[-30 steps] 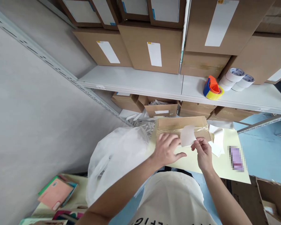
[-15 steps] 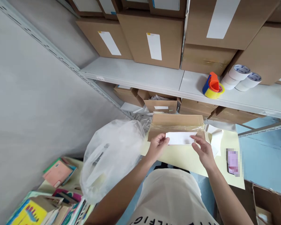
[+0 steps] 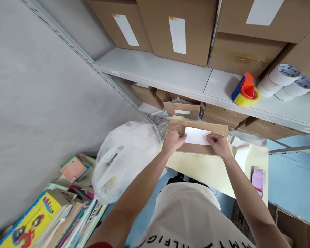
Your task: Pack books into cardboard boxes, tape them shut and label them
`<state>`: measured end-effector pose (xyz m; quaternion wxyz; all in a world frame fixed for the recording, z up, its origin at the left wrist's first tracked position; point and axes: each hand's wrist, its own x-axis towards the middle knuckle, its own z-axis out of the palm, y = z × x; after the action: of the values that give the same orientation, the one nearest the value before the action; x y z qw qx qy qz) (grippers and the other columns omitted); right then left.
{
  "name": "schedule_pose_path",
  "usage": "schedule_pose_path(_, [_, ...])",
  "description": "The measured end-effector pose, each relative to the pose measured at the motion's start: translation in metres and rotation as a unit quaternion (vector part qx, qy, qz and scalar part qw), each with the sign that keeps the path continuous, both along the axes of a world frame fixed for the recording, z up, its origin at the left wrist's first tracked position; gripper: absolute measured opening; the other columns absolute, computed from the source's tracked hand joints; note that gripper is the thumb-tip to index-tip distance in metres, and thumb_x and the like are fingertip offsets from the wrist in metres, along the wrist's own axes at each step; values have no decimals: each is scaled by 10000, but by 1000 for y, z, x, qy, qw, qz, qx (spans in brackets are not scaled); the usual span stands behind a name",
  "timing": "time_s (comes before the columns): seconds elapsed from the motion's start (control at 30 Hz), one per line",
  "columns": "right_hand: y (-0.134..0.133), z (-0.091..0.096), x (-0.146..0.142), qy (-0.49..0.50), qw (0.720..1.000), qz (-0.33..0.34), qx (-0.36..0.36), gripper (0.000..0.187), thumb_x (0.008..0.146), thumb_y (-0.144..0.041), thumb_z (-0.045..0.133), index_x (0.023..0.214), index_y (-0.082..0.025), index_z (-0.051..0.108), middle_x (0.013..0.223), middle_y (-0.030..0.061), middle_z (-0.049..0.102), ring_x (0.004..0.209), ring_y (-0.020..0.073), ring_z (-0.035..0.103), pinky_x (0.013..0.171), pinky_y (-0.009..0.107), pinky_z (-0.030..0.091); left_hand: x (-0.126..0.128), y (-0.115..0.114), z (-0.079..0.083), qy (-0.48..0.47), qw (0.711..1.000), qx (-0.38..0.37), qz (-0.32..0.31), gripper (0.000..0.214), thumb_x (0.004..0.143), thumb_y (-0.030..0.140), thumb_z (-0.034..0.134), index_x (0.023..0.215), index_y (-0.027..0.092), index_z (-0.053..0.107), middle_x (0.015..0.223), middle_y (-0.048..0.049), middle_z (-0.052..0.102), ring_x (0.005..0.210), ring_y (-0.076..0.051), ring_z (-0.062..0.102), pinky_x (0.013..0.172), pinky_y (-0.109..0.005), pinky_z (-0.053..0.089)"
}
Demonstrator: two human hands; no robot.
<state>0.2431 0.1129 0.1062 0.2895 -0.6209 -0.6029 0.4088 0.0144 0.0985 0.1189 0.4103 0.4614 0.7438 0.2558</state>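
A white label (image 3: 197,136) lies over the side of a taped cardboard box (image 3: 196,149) on the pale yellow table (image 3: 204,168). My left hand (image 3: 173,139) pinches the label's left end, its fingers reaching onto the box. At the right end, my right hand (image 3: 218,144) pinches the edge between thumb and fingers. Whether the label's middle touches the cardboard, I cannot tell.
On the shelf (image 3: 155,74) above stand a tape dispenser (image 3: 246,91), white tape rolls (image 3: 284,77) and labelled cartons. A plastic bag (image 3: 126,158) bulges at left, beside books (image 3: 67,220). A phone (image 3: 257,181) lies at the table's right end.
Both hands have carried the label forward from in front of the box onto its side. My right hand's fingers have closed on the label's right end. The view has shifted slightly.
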Motion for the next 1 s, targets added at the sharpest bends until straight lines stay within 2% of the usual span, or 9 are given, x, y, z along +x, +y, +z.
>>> schedule_pose_path(0.23, [14, 2, -2, -80, 995, 35, -49, 207, 801, -407, 670, 906, -262, 774, 829, 24, 755, 787, 211, 678, 764, 357, 502, 3, 9, -1, 67, 997, -37, -28, 615, 864, 250, 634, 1418, 104, 410, 786, -34, 786, 722, -215, 763, 793, -292, 527])
schedule_pose_path(0.43, [19, -4, 0, -99, 992, 76, -14, 268, 834, -462, 645, 991, -286, 772, 852, 28, 760, 783, 220, 680, 723, 342, 490, 6, 11, 2, 117, 990, -59, -50, 558, 874, 246, 565, 1398, 106, 439, 722, -22, 764, 653, -216, 744, 790, -306, 530])
schedule_pose_path(0.5, [20, -2, 4, -119, 989, 88, -23, 292, 879, -487, 595, 1022, -300, 768, 867, 37, 761, 799, 238, 688, 733, 356, 491, 5, 12, 6, 179, 979, -60, -71, 552, 866, 255, 564, 1391, 119, 461, 759, -53, 767, 750, -249, 752, 790, -327, 531])
schedule_pose_path(0.6, [19, 5, 10, -181, 977, 109, -38, 400, 955, -528, 456, 1025, -294, 772, 834, 68, 752, 796, 271, 693, 735, 385, 492, 5, 10, 14, 314, 944, -44, -88, 466, 857, 236, 562, 1310, 125, 563, 928, -150, 765, 948, -327, 728, 806, -385, 532])
schedule_pose_path(0.67, [18, 9, 10, -216, 968, 126, 14, 451, 971, -528, 414, 1025, -264, 776, 888, 99, 751, 862, 289, 694, 775, 399, 499, 6, 6, 17, 368, 926, 2, -89, 378, 883, 222, 514, 1232, 132, 626, 986, -173, 751, 982, -344, 714, 819, -418, 534])
schedule_pose_path(0.77, [15, 10, 1, -237, 942, 188, 145, 443, 961, -490, 457, 1201, -223, 717, 1228, 134, 692, 1141, 316, 626, 965, 437, 469, 11, 3, 15, 349, 906, 139, -194, 369, 923, 235, 454, 1230, 160, 645, 1183, -150, 715, 1137, -304, 658, 965, -435, 499])
schedule_pose_path(0.83, [12, 9, -6, -252, 916, 256, 179, 486, 978, -452, 431, 1359, -206, 607, 1436, 130, 570, 1312, 308, 522, 1082, 456, 397, 12, 2, 10, 322, 879, 190, -295, 420, 938, 237, 425, 1310, 162, 605, 1382, -130, 616, 1312, -278, 542, 1107, -452, 396])
schedule_pose_path(0.9, [8, 7, -10, -286, 896, 296, 167, 510, 1012, -406, 352, 1442, -182, 513, 1530, 133, 472, 1399, 291, 444, 1144, 484, 325, 10, 2, 3, 325, 862, 180, -345, 476, 958, 237, 387, 1404, 152, 528, 1493, -125, 516, 1414, -265, 432, 1180, -485, 287])
schedule_pose_path(1.0, [-1, 2, -10, -344, 882, 279, 163, 575, 1025, -435, 294, 1480, -119, 447, 1564, 181, 398, 1456, 333, 359, 1172, 585, 227, 3, -4, -4, 362, 848, 159, -353, 541, 978, 327, 399, 1494, 165, 424, 1565, -131, 412, 1476, -286, 330, 1214, -533, 166])
